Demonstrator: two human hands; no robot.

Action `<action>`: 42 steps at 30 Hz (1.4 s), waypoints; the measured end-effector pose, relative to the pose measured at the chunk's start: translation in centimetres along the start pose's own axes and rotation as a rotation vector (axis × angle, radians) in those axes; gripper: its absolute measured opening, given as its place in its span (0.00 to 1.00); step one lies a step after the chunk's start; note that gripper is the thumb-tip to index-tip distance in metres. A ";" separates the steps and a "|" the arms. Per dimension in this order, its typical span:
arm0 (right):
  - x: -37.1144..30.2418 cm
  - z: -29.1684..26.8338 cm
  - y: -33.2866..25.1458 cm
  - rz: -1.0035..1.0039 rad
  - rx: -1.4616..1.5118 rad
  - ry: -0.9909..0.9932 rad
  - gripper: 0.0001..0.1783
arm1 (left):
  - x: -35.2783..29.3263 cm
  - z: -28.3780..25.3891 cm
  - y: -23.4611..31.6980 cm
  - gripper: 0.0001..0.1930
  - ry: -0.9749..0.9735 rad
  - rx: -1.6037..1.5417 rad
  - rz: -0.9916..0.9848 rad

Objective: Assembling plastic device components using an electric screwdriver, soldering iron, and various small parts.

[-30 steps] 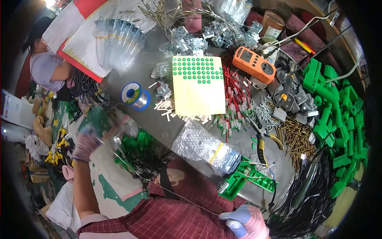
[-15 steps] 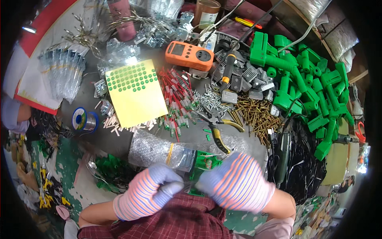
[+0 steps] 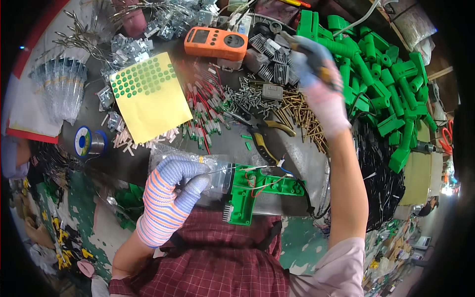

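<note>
Low in the middle lies an open green plastic housing [image 3: 241,205], with thin wires and a finned grey heatsink [image 3: 227,213] in it. Just left of it my left hand [image 3: 170,193], in a striped glove, pinches a thin pale wire [image 3: 237,169] that stretches right across the housing's top. A black cable [image 3: 309,200] curves by the housing's right end. My right hand [image 3: 324,94] is raised at the upper right, closed around a black-and-orange-handled tool [image 3: 316,62]; motion blurs both, so the tool's exact kind is unclear. Beneath my left hand is a bubble-wrap bag [image 3: 163,151].
Yellow-handled pliers [image 3: 264,143] lie behind the housing. Screws [image 3: 304,121], red wires [image 3: 203,109] and a yellow sheet with green dots [image 3: 158,119] cover the bench. An orange meter [image 3: 215,43] stands at the back, a solder spool [image 3: 89,142] left, piled green housings [image 3: 381,89] right.
My right hand has gone from beside the housing up to the back right and taken hold of the black-and-orange-handled tool. My left hand has risen slightly, and the housing is now uncovered.
</note>
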State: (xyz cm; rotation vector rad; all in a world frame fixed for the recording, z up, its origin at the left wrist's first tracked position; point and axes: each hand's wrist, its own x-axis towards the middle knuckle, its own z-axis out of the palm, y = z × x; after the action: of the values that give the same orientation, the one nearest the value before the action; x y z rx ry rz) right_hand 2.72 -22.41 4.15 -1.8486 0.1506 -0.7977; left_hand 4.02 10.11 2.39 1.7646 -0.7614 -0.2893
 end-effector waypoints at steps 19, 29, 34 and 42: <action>-17.4 -3.8 -12.5 -0.039 -0.085 0.284 0.28 | -0.9 4.8 0.7 0.11 0.113 0.319 0.372; -17.7 -3.8 -12.8 0.082 -0.101 0.318 0.33 | -0.6 5.1 0.1 0.11 0.115 0.346 0.380; -17.5 -4.1 -12.3 0.004 -0.162 0.269 0.29 | -0.5 5.3 0.1 0.11 0.121 0.350 0.396; -17.6 -4.6 -12.1 -0.077 -0.210 0.208 0.26 | -0.4 5.4 0.0 0.12 0.109 0.356 0.415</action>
State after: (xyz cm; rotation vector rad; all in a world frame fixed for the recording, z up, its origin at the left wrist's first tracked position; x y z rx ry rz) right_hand -16.65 -12.88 7.67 -1.9736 0.3072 -1.0616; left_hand 0.75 6.19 0.49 1.8777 -1.1258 0.2341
